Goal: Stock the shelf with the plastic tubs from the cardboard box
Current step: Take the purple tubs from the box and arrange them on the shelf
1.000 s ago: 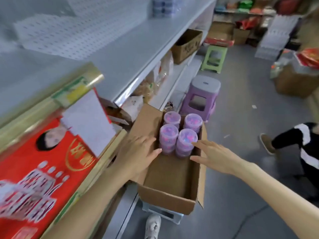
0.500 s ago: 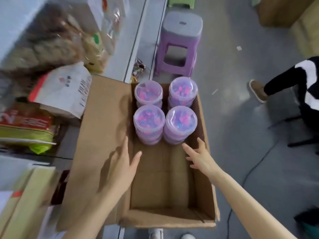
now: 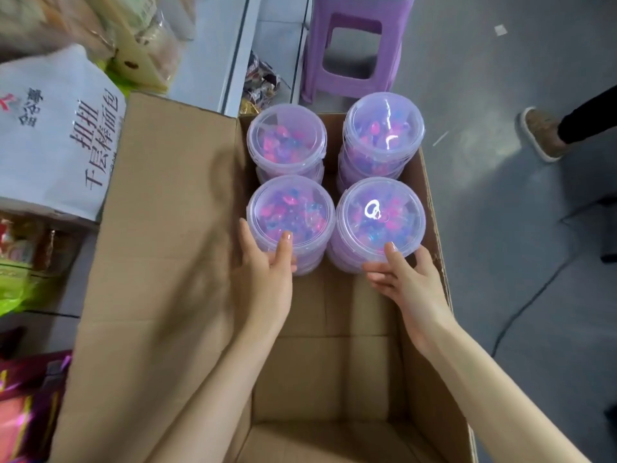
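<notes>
Fig.: L hand & R hand, fingers spread on near tubs in cardboard box, neither gripped yet; one-handed lifts risk stacks toppling.

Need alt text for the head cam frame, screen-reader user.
Two bare hands reach into an open brown cardboard box, the left hand touching the near-left clear plastic tub of pink and blue pieces, the right hand touching the near-right tub. Two more tub stacks stand behind; a purple plastic stool sits beyond the box.
</notes>
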Motion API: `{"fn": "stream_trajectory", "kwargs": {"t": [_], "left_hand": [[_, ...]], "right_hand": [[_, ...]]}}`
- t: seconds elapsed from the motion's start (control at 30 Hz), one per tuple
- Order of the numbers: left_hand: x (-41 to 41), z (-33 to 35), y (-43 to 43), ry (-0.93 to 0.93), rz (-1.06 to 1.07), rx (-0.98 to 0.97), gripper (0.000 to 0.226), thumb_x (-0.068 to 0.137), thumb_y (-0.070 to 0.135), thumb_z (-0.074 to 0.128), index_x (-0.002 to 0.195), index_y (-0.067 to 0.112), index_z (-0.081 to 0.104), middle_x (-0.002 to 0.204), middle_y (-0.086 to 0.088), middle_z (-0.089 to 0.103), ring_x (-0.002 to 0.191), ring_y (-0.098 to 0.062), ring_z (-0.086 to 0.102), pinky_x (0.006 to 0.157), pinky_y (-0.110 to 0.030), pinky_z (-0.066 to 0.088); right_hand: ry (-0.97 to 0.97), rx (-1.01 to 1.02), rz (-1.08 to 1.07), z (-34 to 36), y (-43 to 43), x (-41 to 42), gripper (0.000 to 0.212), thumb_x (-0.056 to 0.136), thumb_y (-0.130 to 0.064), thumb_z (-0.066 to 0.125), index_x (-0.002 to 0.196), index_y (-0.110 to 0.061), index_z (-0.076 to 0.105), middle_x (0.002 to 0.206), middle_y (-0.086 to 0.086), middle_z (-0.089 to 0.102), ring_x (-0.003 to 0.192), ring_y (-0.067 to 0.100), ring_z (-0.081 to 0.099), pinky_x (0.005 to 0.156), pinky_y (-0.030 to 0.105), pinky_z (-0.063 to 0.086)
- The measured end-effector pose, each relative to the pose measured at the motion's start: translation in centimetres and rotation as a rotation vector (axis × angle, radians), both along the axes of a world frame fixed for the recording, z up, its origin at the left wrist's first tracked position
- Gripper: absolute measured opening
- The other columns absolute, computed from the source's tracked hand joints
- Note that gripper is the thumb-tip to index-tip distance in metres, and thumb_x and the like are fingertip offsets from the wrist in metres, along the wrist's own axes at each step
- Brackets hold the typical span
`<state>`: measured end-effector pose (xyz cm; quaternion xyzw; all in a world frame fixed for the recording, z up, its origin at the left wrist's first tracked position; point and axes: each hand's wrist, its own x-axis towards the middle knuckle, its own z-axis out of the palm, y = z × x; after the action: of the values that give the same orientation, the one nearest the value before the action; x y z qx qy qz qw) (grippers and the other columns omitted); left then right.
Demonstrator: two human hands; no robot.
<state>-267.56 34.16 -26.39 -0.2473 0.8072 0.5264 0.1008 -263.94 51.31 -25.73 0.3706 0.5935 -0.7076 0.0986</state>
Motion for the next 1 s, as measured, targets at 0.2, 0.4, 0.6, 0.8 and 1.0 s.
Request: {"fn": "stream_trajectory", "kwargs": {"t": [0.2,0.4,0.6,0.8,1.0], "left_hand": [[-0.3,1.4,0.9,-0.099,0.207,0.360,0.042,0.093,0.017,0.051,0.134,0.011,0.041,0.084,-0.017,0.072,0.056,-0.010,0.067,0.051,-0.014,0.050],[3.9,4.9,0.7,-0.030,0.181,0.339,0.034,0.093,0.015,0.051,0.127,0.017,0.049,0.090,-0.018,0.071,0.059,-0.011,0.067,0.054,-0.014,0.051],[11.2,10.6,0.7,0.077,0.274,0.339,0.033,0.092,0.012,0.054,0.125,0.015,0.050,0.083,-0.020,0.070,0.057,-0.012,0.067,0.055,-0.016,0.052],[22.3,21.1,2.0,0.202,0.563,0.449,0.024,0.091,0.010,0.054,0.115,0.012,0.047,0.068,-0.016,0.071,0.054,-0.019,0.067,0.051,-0.020,0.052],[32.7,35.2,1.3,0.495,0.627,0.377,0.018,0.090,0.007,0.052,0.106,0.010,0.059,0.069,-0.020,0.071,0.053,-0.022,0.067,0.050,-0.020,0.053]], "right_hand": [[0.045,-0.023,-0.021,0.2,0.3,0.3,0.027,0.093,-0.021,0.055,0.118,-0.011,0.051,0.078,0.013,0.072,0.060,0.013,0.058,0.080,0.035,0.053],[0.055,-0.067,0.051,2.7,1.5,3.1,0.026,0.092,-0.018,0.054,0.118,-0.012,0.055,0.078,0.018,0.070,0.056,0.013,0.054,0.082,0.034,0.051],[0.136,-0.061,0.261,8.0,3.3,6.6,0.024,0.091,-0.013,0.053,0.115,-0.008,0.057,0.075,0.021,0.066,0.057,0.014,0.060,0.075,0.032,0.048],[0.321,0.051,0.578,19.2,5.2,10.8,0.011,0.088,-0.009,0.055,0.095,-0.003,0.060,0.069,0.023,0.066,0.051,0.015,0.059,0.056,0.021,0.048],[0.582,0.047,0.823,33.5,3.6,15.5,0.011,0.087,-0.008,0.055,0.094,-0.002,0.061,0.057,0.016,0.064,0.056,0.027,0.056,0.053,0.024,0.046]]}}
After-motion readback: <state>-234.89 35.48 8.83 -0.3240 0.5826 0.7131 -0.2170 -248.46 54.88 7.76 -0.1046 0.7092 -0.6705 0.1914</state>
